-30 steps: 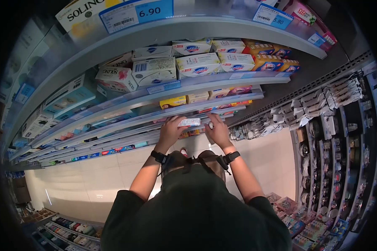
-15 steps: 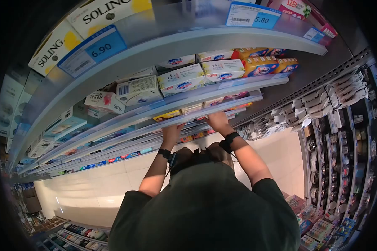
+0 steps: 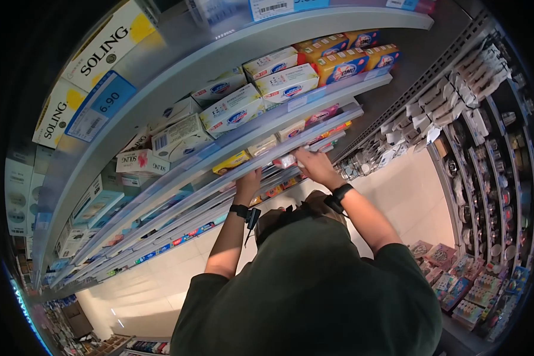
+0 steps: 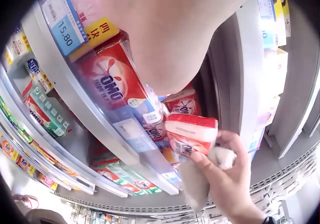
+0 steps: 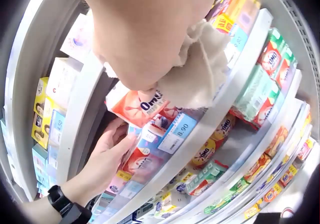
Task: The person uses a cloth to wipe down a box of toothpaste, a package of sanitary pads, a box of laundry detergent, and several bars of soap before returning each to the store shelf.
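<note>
My right hand [image 3: 318, 168] pinches a red and white OMO soap pack [image 4: 191, 133] at the front of a shelf, thumb on its printed face. The same hand keeps a crumpled beige cloth [image 5: 199, 74] against its palm. To its left, my left hand [image 5: 107, 146] reaches over the shelf lip, with its thumb and fingers at a row of red OMO packs [image 5: 142, 165]. Part of its fingers is hidden behind the packs, so I cannot tell whether it grips one. More red OMO packs [image 4: 112, 76] stand behind the clear shelf lip.
A shelf above carries white soap boxes [image 3: 231, 110] and orange OMO packs [image 3: 344, 70]. Its metal edge [image 3: 219, 142] runs just over my hands. Green OMO packs [image 5: 255, 96] sit on a lower shelf. Hanging packets [image 3: 451, 98] line the right side.
A second ago the left hand held the pack out in front of the shelf. Both hands have moved in to the shelf, and the right hand now holds a pack. The head view has turned.
</note>
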Demonstrator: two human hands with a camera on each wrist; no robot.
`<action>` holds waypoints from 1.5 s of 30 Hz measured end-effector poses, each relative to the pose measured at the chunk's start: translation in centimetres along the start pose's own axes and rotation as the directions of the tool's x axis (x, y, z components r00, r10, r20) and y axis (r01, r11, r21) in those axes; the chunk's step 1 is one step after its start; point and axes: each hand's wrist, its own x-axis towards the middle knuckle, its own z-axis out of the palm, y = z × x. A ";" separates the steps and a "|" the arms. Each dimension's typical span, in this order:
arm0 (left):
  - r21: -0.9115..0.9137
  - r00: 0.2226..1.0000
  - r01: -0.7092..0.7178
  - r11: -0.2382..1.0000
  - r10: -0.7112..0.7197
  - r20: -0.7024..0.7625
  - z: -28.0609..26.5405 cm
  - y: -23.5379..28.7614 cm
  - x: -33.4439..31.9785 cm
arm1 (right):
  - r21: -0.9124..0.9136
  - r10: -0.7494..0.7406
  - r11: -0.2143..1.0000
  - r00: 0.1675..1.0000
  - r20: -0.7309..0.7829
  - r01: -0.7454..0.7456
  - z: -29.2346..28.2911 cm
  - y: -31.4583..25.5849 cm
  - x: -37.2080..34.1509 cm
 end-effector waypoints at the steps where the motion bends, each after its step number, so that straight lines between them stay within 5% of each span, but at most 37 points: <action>1: -0.001 1.000 -0.017 1.000 0.017 0.009 0.2 -0.4 0.5 | 0.034 -0.026 0.999 0.994 -0.103 0.030 0.2 -0.4 -1.5; 3: 0.229 0.996 -0.059 0.972 0.043 0.073 0.6 -1.4 1.1 | 0.125 0.019 0.992 0.980 -0.200 0.006 1.2 -1.3 -4.8; 6: 0.264 0.978 -0.013 0.965 -0.043 0.203 0.6 -2.7 1.7 | 0.183 0.164 0.974 0.972 -0.167 -0.133 2.7 -2.5 -9.6; 8: 0.222 0.978 -0.066 0.973 0.019 0.209 0.0 -3.0 1.9 | 0.217 0.201 0.964 0.953 -0.226 -0.152 2.9 -3.1 -12.0; 12: 0.254 0.976 -0.216 0.943 0.200 0.089 -0.4 -4.6 2.0 | 0.254 0.461 0.872 0.876 -0.141 -0.418 4.4 -3.6 -16.1; 14: 0.295 0.951 -0.077 0.952 -0.018 0.309 -1.6 -3.5 2.8 | 0.287 0.455 0.881 0.841 -0.292 -0.377 3.4 -4.6 -18.0; 20: 0.293 0.931 -0.099 0.951 -0.016 0.365 -4.1 4.2 0.0 | 0.337 0.555 0.827 0.747 -0.367 -0.450 0.3 -7.0 -20.2; 22: 0.280 0.909 -0.416 0.865 0.395 0.130 -4.6 6.8 -2.8 | 0.384 0.576 0.810 0.728 -0.372 -0.444 -1.2 -8.0 -20.4; 24: -0.330 0.834 -0.281 0.901 0.399 0.380 -5.2 9.9 -5.3 | 0.546 0.644 0.683 0.752 -0.138 -0.485 -3.0 -8.7 -20.6; 25: -0.468 0.779 -0.101 0.878 0.362 0.512 -6.1 12.2 -6.6 | 0.551 0.641 0.684 0.755 -0.141 -0.478 -2.7 -8.5 -20.7; 26: -0.560 0.696 0.102 0.822 0.344 0.631 -6.7 14.2 -8.1 | 0.742 0.598 0.550 0.801 -0.031 -0.382 -2.2 -8.1 -20.7; 27: -0.610 0.670 0.231 0.758 0.330 0.664 -6.3 14.9 -9.4 | 0.884 0.523 0.368 0.850 0.059 -0.288 -2.0 -7.7 -20.7; 28: -0.644 0.642 0.356 0.677 0.323 0.695 -5.7 15.4 -10.5 | 0.885 0.514 0.372 0.856 0.054 -0.279 -2.5 -7.9 -20.6; 30: -0.713 0.678 0.394 0.581 0.341 0.652 -4.9 17.3 -12.4 | 0.973 0.306 -0.088 0.924 0.230 -0.213 -3.7 -8.6 -20.9; 31: -0.752 0.693 0.378 0.540 0.374 0.616 -5.1 18.6 -13.1 | 0.951 0.229 -0.197 0.932 0.280 -0.238 -4.3 -8.9 -21.2; 34: -0.795 0.695 0.442 0.416 0.401 0.597 -4.5 20.7 -15.2 | 0.915 0.151 -0.316 0.939 0.309 -0.250 -3.4 -9.3 -22.8; 35: -0.808 0.725 0.481 0.342 0.363 0.585 -4.2 21.1 -16.1 | 0.914 0.149 -0.322 0.940 0.307 -0.248 -3.2 -9.2 -23.8; 36: -0.815 0.750 0.516 0.264 0.321 0.578 -4.0 21.9 -17.1 | 0.950 0.192 -0.206 0.943 0.273 -0.233 -3.8 -9.6 -24.5; 37: -0.852 0.811 0.450 0.267 0.276 0.515 -4.1 23.5 -18.2 | 0.972 0.230 -0.086 0.945 0.233 -0.219 -4.6 -9.8 -25.3; 38: -0.882 0.865 0.394 0.258 0.219 0.451 -3.3 23.8 -19.4 | 0.971 0.229 -0.097 0.945 0.235 -0.218 -5.6 -9.9 -26.3; 40: -0.857 0.910 0.335 0.391 0.100 0.402 -3.7 25.3 -21.2 | 0.964 0.529 0.034 0.823 0.207 -0.263 -8.1 -10.2 -28.2; 41: -0.857 0.914 0.328 0.397 0.094 0.394 -4.0 26.0 -21.9 | 0.965 0.518 0.034 0.831 0.204 -0.259 -8.9 -10.4 -28.9; 43: -0.843 0.966 0.167 0.512 0.085 0.243 -4.5 27.4 -23.3 | 0.996 0.811 0.090 0.581 -0.067 -0.012 -9.9 -11.0 -30.1; 45: -0.831 0.975 0.148 0.536 0.063 0.214 -5.0 28.8 -24.9 | 0.995 0.792 0.087 0.602 -0.100 0.052 -9.6 -11.8 -31.1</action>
